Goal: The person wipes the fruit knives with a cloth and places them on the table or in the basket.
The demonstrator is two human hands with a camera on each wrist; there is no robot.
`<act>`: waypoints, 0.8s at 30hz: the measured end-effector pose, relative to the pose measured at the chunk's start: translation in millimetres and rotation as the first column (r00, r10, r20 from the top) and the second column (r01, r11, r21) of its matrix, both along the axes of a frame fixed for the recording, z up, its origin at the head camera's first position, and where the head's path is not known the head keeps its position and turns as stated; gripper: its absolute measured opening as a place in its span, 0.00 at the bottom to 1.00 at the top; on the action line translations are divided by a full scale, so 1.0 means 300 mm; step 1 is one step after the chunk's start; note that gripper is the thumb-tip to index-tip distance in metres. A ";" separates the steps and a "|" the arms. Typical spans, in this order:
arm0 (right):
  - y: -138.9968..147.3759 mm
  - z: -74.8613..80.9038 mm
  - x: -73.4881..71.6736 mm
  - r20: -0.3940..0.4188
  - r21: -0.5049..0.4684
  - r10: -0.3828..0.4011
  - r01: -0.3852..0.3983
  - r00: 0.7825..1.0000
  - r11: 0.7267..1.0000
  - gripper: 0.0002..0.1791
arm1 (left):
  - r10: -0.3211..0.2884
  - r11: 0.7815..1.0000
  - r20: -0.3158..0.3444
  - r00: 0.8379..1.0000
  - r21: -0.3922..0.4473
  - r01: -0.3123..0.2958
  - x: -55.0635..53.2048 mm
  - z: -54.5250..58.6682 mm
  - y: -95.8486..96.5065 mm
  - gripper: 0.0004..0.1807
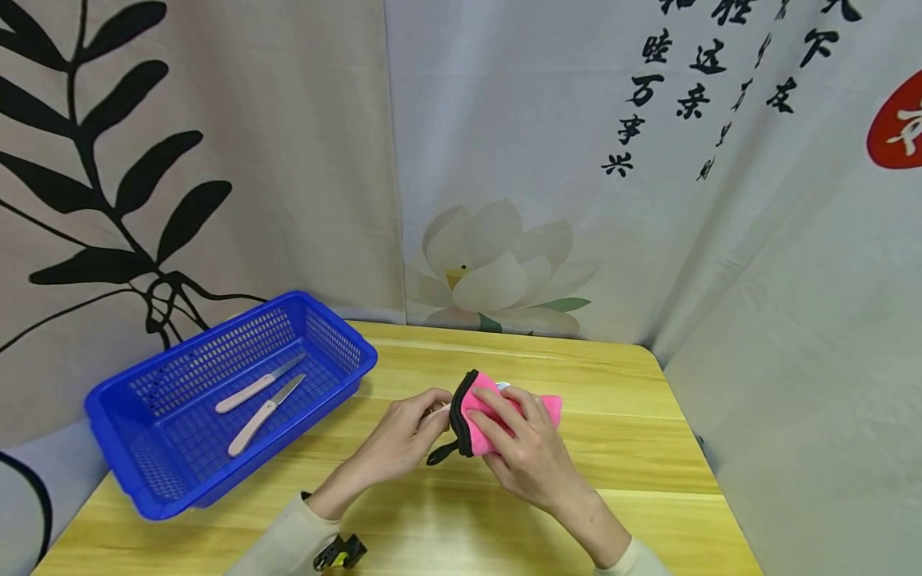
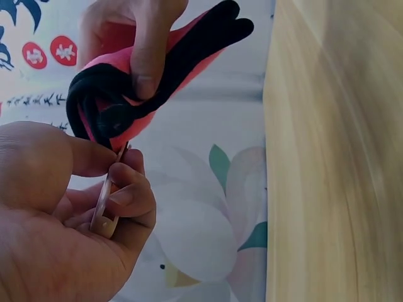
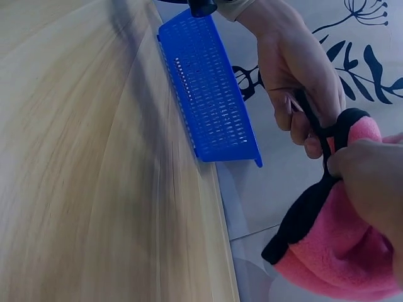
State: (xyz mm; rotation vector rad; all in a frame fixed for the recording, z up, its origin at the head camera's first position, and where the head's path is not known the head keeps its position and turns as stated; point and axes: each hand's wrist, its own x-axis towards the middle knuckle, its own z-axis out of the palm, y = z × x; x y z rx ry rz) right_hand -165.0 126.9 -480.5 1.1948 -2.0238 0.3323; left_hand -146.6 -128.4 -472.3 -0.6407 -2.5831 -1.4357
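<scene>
Could not see the far end of the pale handle (image 2: 102, 217), lost at the black-rimmed edge of the pink cloth (image 3: 334, 251). Could not make out a white bit (image 1: 503, 386), half hidden behind the right hand (image 1: 529, 448). Saw the handle pinched between thumb and fingers of the left hand (image 1: 399, 436), the cloth gripped just beside it by the right, above the worktop (image 1: 612, 528), short of its back edge. Noted two knives (image 1: 254, 428) in the blue basket (image 1: 216, 356), far left corner.
</scene>
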 end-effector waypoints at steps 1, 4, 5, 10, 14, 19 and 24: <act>0.001 0.000 -0.001 -0.002 0.007 -0.008 0.008 1.000 1.000 0.31 | 0.001 1.000 0.003 1.000 0.000 -0.001 0.000 0.001 -0.001 0.12; 0.006 0.001 -0.004 -0.012 0.017 -0.032 0.032 0.999 0.999 0.31 | 0.000 1.000 0.009 1.000 -0.002 0.000 0.001 0.002 -0.003 0.12; 0.008 0.001 -0.005 -0.014 0.018 -0.039 0.040 0.999 0.999 0.31 | -0.001 1.000 0.013 1.000 -0.003 0.001 0.001 0.003 -0.004 0.11; 0.026 0.004 -0.014 -0.015 0.015 -0.069 0.069 0.998 0.998 0.31 | -0.013 1.000 0.042 0.999 0.005 0.013 0.005 0.004 -0.012 0.13; 0.041 0.004 -0.020 -0.011 0.012 -0.082 0.082 0.997 0.997 0.30 | -0.014 1.000 0.045 0.999 0.001 0.014 0.008 0.004 -0.015 0.13; 0.060 0.003 -0.026 -0.002 0.007 -0.093 0.093 0.996 0.996 0.30 | -0.015 1.000 0.023 1.000 -0.002 0.015 0.010 0.004 -0.017 0.12; 0.078 0.004 -0.034 0.003 0.002 -0.105 0.105 0.994 0.994 0.30 | -0.013 1.000 0.016 1.000 0.007 0.013 0.013 0.004 -0.018 0.12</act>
